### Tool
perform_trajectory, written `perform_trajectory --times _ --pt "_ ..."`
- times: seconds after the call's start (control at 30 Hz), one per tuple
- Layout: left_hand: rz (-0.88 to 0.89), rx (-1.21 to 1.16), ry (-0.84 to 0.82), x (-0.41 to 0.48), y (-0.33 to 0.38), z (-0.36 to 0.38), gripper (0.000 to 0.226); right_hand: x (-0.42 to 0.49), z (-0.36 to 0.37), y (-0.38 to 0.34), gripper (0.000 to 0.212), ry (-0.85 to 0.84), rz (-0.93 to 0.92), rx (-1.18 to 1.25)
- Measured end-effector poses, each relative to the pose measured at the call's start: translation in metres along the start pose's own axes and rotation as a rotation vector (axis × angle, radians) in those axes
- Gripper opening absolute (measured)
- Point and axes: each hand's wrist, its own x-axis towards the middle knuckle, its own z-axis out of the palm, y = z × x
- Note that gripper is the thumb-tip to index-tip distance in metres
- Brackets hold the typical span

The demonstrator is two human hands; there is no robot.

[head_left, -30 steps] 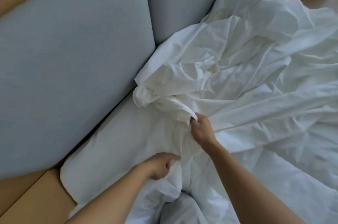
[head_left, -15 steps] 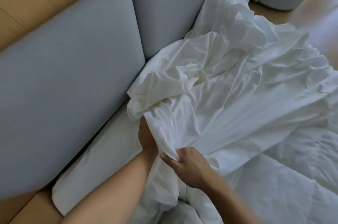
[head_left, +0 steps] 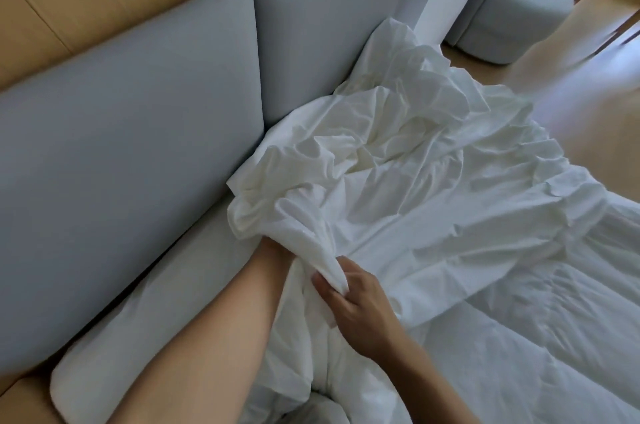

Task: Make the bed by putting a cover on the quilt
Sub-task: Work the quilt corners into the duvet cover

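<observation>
Two hands at the duvet cover (head_left: 398, 208): right hand (head_left: 360, 302) pinches its edge, left hand buried inside, grip unseen. I'd hold that opening wide, reaching deep for the corner.

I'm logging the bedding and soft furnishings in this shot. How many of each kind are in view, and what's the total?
grey headboard cushions: 2
white pillow: 1
white cover: 1
white quilt: 1
grey pouf: 1
Total: 6
</observation>
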Motion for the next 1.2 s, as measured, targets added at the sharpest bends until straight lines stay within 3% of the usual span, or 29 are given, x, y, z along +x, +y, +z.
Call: perform_trajectory --times 0.07,0.13,0.23,0.3,0.37,0.5,0.63,0.73,0.8,0.83,0.9,0.97,1.1,1.2 --pt "0.103 0.105 0.152 0.021 -0.007 -0.009 0.049 0.013 -0.013 0.002 0.045 0.118 0.042 -0.033" --pt "0.353 0.294 0.241 0.022 -0.012 -0.025 0.051 0.033 -0.025 0.005 0.047 0.23 0.086 -0.068" --pt "0.363 -0.124 0.165 0.036 -0.024 -0.057 0.041 0.062 -0.029 0.003 0.047 0.249 0.1 -0.115" --pt "0.361 -0.336 0.119 0.028 -0.034 -0.08 0.018 0.075 -0.021 -0.002 0.048 0.238 0.087 -0.137" --pt "0.194 -0.74 0.047 0.013 -0.042 -0.096 0.016 0.083 -0.011 -0.012 0.048 0.225 0.049 -0.172" --pt "0.221 -0.91 -0.077 -0.016 -0.062 -0.124 0.018 0.088 0.004 -0.03 0.049 0.204 -0.005 -0.228" --pt "0.366 -1.123 -0.083 -0.041 -0.048 -0.143 0.041 0.082 0.01 -0.041 0.048 0.243 -0.035 -0.246" --pt "0.425 -1.116 -0.038 -0.057 -0.046 -0.134 0.038 0.075 0.005 -0.056 0.047 0.317 -0.041 -0.296" --pt "0.449 -1.073 0.012 -0.065 -0.054 -0.131 0.024 0.067 0.0 -0.064 0.046 0.352 -0.063 -0.326" --pt "0.452 -1.009 0.047 -0.067 -0.059 -0.13 0.015 0.063 -0.002 -0.066 0.046 0.37 -0.072 -0.333" --pt "0.446 -0.821 0.107 -0.056 -0.071 -0.135 0.021 0.056 -0.008 -0.071 0.044 0.397 -0.078 -0.357" --pt "0.406 -0.703 0.221 -0.047 -0.068 -0.143 0.032 0.05 -0.013 -0.075 0.034 0.406 -0.083 -0.42" --pt "0.442 -0.574 0.488 -0.051 -0.021 -0.161 0.021 0.044 -0.016 -0.089 0.024 0.432 -0.156 -0.474" --pt "0.404 -0.455 0.356 -0.059 0.012 -0.166 0.011 0.049 -0.023 -0.096 0.024 0.463 -0.193 -0.442"
